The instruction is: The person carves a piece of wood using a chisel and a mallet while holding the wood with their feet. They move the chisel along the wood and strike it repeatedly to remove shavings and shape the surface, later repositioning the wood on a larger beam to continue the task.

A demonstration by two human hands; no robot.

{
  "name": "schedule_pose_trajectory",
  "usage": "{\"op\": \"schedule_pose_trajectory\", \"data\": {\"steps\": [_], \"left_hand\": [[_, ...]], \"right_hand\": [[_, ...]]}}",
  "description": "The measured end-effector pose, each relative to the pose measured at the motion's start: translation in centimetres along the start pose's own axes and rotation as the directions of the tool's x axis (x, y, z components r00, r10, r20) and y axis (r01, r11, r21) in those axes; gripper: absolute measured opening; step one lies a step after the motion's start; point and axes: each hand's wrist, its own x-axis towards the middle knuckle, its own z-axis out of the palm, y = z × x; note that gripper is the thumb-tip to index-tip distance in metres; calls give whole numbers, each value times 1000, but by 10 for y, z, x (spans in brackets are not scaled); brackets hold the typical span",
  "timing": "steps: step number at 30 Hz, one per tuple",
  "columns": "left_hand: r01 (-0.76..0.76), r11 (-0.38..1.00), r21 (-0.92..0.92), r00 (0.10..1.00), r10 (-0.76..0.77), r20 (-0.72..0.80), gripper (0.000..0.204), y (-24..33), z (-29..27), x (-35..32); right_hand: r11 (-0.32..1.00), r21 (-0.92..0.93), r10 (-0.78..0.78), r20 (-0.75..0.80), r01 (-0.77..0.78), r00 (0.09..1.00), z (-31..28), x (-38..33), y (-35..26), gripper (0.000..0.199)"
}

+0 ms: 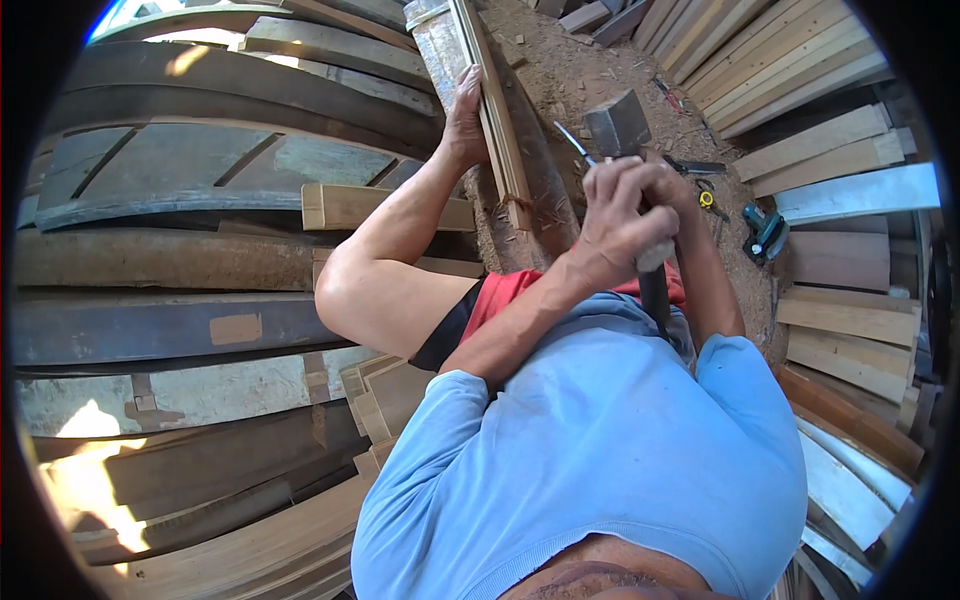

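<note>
Both my hands grip the dark handle (655,292) of a heavy hammer, whose grey metal head (618,122) is raised above them. My left hand (618,228) wraps the handle lower and in front, and my right hand (645,178) sits just above it, close under the head. Below the hammer a long pale wooden strip (500,120) lies on a rough beam (545,185). A co-worker's hand (465,110) presses on the strip's left side, the bare arm (385,270) coming from a red and black sleeve.
Curved dark planks (200,170) fill the left side. Pale boards are stacked at the upper right (770,50) and along the right (850,335). On the dirt ground lie a teal cordless drill (765,232), a yellow tape measure (707,198) and red-handled pliers (668,95).
</note>
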Motion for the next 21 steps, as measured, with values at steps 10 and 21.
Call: {"op": "schedule_pose_trajectory", "data": {"steps": [10,21], "left_hand": [[855,434,283,457,-889,-16,98,-136,-36,-107],[901,267,342,246,-964,102,63,-179,-20,-165]], "right_hand": [[990,-137,8,-210,-38,978,19,-17,-17,26],[985,-173,-60,-286,10,956,23,-36,-24,28]]}}
